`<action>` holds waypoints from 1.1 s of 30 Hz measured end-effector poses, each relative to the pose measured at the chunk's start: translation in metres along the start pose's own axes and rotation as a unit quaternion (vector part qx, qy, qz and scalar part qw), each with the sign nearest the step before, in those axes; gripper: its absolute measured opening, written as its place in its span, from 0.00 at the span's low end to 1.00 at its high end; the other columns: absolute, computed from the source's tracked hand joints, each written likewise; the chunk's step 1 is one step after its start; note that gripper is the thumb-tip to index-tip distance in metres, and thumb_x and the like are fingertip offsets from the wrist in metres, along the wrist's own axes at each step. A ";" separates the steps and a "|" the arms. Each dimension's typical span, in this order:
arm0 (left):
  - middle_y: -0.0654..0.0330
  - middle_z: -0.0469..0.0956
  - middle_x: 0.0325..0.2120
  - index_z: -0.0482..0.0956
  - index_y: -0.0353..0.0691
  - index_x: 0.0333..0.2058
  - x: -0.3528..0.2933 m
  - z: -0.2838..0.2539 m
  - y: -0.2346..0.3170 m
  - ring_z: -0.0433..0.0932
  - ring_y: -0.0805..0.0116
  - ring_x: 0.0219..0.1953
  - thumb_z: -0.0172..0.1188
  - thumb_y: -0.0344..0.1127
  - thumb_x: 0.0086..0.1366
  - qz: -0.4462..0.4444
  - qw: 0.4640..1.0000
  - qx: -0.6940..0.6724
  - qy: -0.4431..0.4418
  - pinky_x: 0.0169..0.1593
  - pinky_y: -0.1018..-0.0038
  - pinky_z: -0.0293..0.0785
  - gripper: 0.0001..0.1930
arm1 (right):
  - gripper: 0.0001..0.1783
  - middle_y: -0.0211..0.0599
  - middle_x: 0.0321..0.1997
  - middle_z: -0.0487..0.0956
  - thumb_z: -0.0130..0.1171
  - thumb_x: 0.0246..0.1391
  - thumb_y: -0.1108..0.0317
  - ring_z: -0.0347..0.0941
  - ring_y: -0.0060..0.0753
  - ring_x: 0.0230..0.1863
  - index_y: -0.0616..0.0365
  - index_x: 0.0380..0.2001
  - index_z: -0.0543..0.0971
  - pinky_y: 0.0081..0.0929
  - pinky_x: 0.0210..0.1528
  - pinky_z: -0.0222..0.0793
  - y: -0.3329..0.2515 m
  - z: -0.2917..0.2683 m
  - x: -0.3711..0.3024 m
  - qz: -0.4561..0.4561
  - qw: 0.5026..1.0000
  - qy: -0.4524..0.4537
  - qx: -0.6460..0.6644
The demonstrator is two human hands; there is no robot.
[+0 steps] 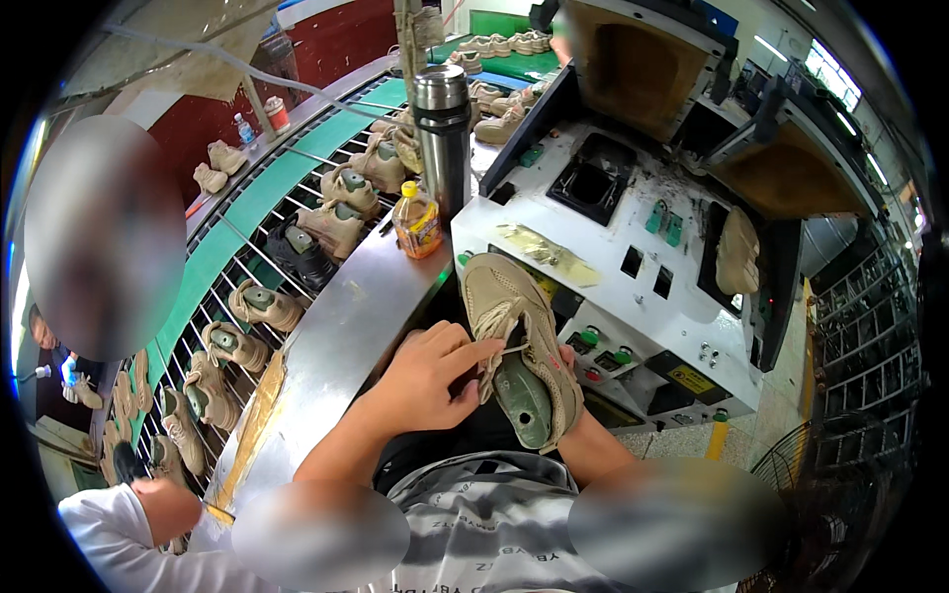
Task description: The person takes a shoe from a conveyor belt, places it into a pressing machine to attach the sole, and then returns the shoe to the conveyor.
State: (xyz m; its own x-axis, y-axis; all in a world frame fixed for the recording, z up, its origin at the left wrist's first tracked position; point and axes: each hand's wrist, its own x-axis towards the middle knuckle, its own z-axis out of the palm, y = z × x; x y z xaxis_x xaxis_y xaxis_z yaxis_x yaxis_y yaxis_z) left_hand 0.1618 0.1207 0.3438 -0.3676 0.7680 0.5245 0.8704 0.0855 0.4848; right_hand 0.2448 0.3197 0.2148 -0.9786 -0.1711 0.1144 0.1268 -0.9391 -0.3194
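A beige lace-up shoe (484, 287) with a green shoe last (522, 400) inside it is held in front of me, toe pointing away and heel toward my body. My right hand (568, 358) grips the shoe from its right side and underneath; most of that hand is hidden behind it. Over the shoe's left side, my left hand (425, 376) is bent, its index fingertip on the pale shoelace (516, 349) near the throat. The lace seems caught in these fingers, though the exact grip is partly hidden.
A conveyor rack (232, 222) with many beige shoes curves along the left. The metal ledge (341, 316) beside it bears an orange drink bottle (417, 222) and a steel thermos (442, 138). A white machine (633, 262) with raised lids stands right. Another person's hand (166, 506) is lower left.
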 end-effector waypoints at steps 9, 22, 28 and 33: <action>0.63 0.68 0.31 0.78 0.48 0.38 0.018 0.022 0.015 0.71 0.63 0.36 0.65 0.35 0.43 -0.070 0.996 0.049 -0.018 0.31 0.68 0.72 0.19 | 0.45 0.45 0.62 0.67 0.57 0.48 0.40 0.66 0.41 0.61 0.56 0.63 0.61 0.38 0.63 0.65 -0.011 0.004 -0.008 -0.035 0.999 0.022 -0.003; 0.61 0.74 0.29 0.70 0.37 0.28 0.017 0.036 -0.002 0.73 0.74 0.29 0.55 0.24 0.60 -0.291 0.845 -0.442 -0.077 0.37 0.76 0.68 0.04 | 0.48 0.45 0.62 0.68 0.58 0.46 0.38 0.68 0.40 0.59 0.58 0.64 0.60 0.38 0.63 0.64 -0.017 -0.013 -0.023 -0.025 0.998 0.048 -0.018; 0.60 0.74 0.25 0.66 0.38 0.48 0.017 0.048 -0.034 0.72 0.75 0.27 0.55 0.30 0.63 -0.319 0.793 -0.515 -0.065 0.32 0.80 0.65 0.15 | 0.46 0.44 0.61 0.68 0.58 0.42 0.50 0.65 0.43 0.61 0.59 0.64 0.59 0.40 0.63 0.61 -0.033 -0.016 -0.034 0.044 0.996 0.058 -0.052; 0.62 0.74 0.25 0.66 0.39 0.49 0.026 0.066 -0.046 0.71 0.76 0.29 0.57 0.31 0.63 -0.314 0.793 -0.514 -0.090 0.35 0.79 0.66 0.16 | 0.44 0.45 0.58 0.70 0.59 0.43 0.54 0.69 0.43 0.57 0.60 0.63 0.60 0.40 0.59 0.66 -0.034 -0.028 -0.053 0.054 0.989 0.124 -0.066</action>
State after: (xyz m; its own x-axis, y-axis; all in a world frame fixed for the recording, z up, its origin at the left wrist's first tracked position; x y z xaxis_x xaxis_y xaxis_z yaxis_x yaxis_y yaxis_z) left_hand 0.1342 0.1786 0.2889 -0.4899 0.8649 -0.1094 -0.2257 -0.0046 0.9742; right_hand 0.2875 0.3689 0.1935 -0.9721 -0.1757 -0.1554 0.2273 -0.8693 -0.4389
